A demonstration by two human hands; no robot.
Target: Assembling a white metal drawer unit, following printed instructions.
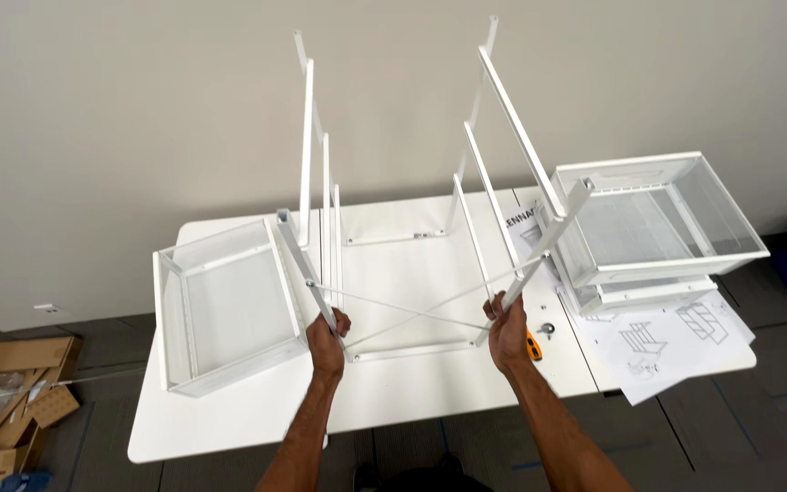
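Note:
A white metal frame [412, 273] of thin uprights and crossed diagonal rods stands upside down on the white table [384, 401]. My left hand [328, 335] grips the lower end of the frame's near left upright. My right hand [506, 330] grips the near right upright, where a crossed rod meets it. The frame's four legs point up toward the wall.
A white mesh drawer [225, 310] lies left of the frame. Stacked white mesh drawers [653, 228] sit at the right over instruction sheets [658, 342]. An orange-handled tool [534, 346] and a small metal part [548, 329] lie by my right hand. Cardboard packaging [15, 392] is on the floor at left.

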